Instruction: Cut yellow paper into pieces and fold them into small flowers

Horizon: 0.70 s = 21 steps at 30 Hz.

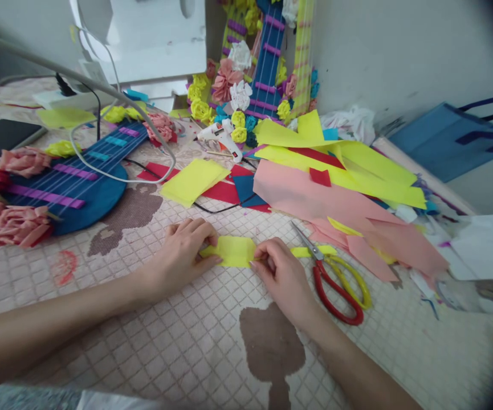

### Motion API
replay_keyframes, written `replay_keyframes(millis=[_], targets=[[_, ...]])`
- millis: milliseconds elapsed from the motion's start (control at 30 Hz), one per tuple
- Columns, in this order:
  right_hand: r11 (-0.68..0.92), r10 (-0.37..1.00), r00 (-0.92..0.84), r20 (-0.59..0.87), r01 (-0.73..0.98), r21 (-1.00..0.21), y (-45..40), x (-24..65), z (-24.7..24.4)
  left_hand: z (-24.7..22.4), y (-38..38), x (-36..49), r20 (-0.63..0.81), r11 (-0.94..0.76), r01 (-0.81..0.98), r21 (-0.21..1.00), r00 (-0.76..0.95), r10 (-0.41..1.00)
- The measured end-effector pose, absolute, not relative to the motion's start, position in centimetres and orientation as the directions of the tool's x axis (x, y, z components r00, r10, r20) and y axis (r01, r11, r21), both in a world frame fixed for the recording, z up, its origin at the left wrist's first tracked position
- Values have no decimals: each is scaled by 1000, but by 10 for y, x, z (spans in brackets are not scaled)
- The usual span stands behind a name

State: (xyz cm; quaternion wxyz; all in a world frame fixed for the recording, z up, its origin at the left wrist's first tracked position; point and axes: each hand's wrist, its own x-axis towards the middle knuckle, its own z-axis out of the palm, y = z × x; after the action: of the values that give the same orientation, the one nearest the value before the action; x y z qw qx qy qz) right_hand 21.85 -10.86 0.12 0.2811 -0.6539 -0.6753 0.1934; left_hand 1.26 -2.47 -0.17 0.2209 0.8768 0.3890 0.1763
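A small piece of yellow crepe paper lies stretched between my two hands, low over the patterned tablecloth. My left hand pinches its left end between thumb and fingers. On the other end, the thumb and fingertips of my right hand are closed. Just right of that hand rest scissors with one red and one yellow handle, their blades pointing up and left. A thin yellow strip passes beneath the blades. Beyond my hands sits a stack of yellow paper rectangles.
Pink sheets and yellow sheets pile up at right. A white glue gun with a black cord stands behind. At left lies a blue guitar shape with paper flowers; a white cable loops over it. A blue bag is far right.
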Motion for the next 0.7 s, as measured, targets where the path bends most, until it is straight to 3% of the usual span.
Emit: replay_keyframes(millis=[233, 433, 600, 700], targets=[[115, 989, -31, 143, 774, -623, -109, 219, 2, 6, -28, 22, 97, -540, 640, 547, 592, 800], [111, 990, -33, 135, 776, -621, -108, 220, 2, 0, -33, 30, 163, -573, 700, 426, 563, 810], [115, 991, -42, 128, 753, -648, -108, 222, 3, -2, -26, 11, 160, -586, 611, 532, 607, 779], [98, 990, 8, 138, 664, -741, -108, 226, 1, 8, -16, 9, 100, -559, 566, 606, 643, 759]])
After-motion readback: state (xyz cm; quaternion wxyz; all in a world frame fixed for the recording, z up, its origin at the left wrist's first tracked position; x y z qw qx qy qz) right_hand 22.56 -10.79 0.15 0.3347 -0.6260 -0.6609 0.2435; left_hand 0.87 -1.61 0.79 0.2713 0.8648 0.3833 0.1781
